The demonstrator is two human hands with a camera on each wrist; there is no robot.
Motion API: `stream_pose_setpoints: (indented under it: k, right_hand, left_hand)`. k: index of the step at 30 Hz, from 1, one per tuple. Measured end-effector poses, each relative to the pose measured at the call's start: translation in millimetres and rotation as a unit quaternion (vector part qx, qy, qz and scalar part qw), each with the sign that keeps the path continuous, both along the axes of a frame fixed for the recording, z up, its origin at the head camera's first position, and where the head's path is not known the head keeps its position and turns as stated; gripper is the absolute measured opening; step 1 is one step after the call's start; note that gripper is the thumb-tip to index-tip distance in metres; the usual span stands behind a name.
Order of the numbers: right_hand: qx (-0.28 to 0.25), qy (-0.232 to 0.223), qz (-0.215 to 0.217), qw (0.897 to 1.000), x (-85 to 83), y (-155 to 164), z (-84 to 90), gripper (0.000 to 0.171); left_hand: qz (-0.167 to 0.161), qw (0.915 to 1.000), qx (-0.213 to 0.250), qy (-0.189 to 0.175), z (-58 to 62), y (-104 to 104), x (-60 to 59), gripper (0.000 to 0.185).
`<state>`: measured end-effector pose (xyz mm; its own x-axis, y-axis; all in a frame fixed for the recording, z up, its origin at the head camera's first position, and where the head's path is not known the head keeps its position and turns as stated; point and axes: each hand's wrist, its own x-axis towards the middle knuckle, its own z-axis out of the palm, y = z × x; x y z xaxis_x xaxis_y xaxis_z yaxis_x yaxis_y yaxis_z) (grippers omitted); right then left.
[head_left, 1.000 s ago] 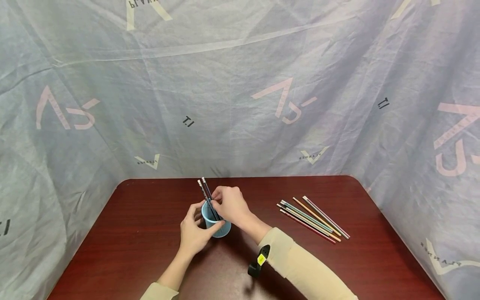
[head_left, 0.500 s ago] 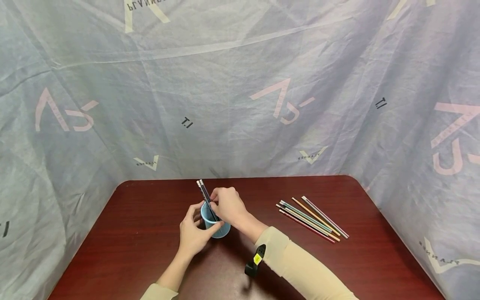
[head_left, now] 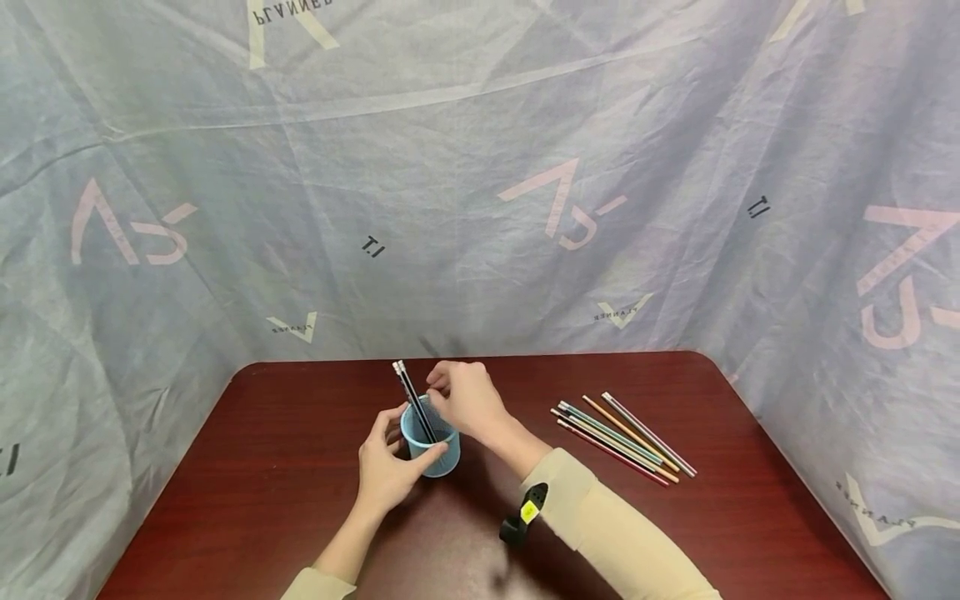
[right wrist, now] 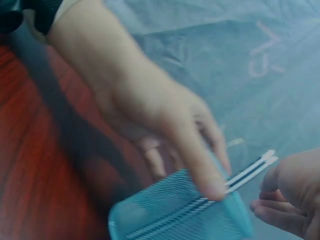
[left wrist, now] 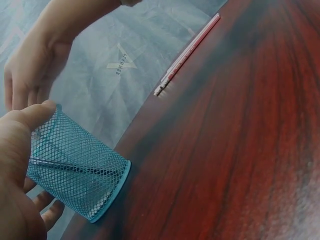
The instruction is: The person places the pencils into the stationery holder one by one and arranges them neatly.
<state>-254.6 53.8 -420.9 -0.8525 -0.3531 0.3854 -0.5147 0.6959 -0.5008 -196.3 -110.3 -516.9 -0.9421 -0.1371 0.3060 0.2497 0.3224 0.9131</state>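
The blue mesh pencil cup (head_left: 429, 442), at lower centre of the head view, could tip, since the two dark pencils (head_left: 412, 398) lean out over its rim. The left hand (head_left: 386, 468) grips its wall. The right hand (head_left: 467, 398) hovers just above-right, fingers loosely curled, holding nothing. Loose pencils (head_left: 625, 438) lie right on the surface (head_left: 750, 517).

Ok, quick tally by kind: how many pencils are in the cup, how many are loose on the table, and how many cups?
Pencils in the blue mesh cup: 2
Loose pencils on the table: about 6, bunched
Cups: 1
Total: about 9 things
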Motion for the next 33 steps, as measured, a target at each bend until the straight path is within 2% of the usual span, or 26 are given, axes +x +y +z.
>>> stream_pose_setpoints:
  k: [5, 13, 19, 26, 33]
  right_hand:
    - [-0.028, 0.029, 0.001, 0.999, -5.3, 16, 17.4, 0.008]
    - [-0.042, 0.039, -0.006, 0.998, -9.8, 50, 33.6, 0.012]
    - [-0.034, 0.051, -0.014, 0.998, -10.0, 81, 35.7, 0.013]
    - [-0.028, 0.037, -0.043, 0.998, -8.2, 124, 36.0, 0.014]
    - [0.012, 0.048, -0.071, 0.996, -2.9, 166, 28.6, 0.012]
  left_hand:
    - [0.007, 1.0, 0.001, 0.001, -0.1, -1, -0.2, 0.079]
    - [0.007, 1.0, -0.002, -0.001, -0.9, -3, 1.7, 0.08]
    - [0.01, 0.9999, -0.001, 0.0, -2.2, -2, 2.0, 0.079]
    - [0.011, 0.9999, -0.001, -0.003, -0.8, -1, 2.9, 0.08]
    - [0.004, 0.9999, -0.004, 0.012, 1.0, 3, 1.6, 0.079]
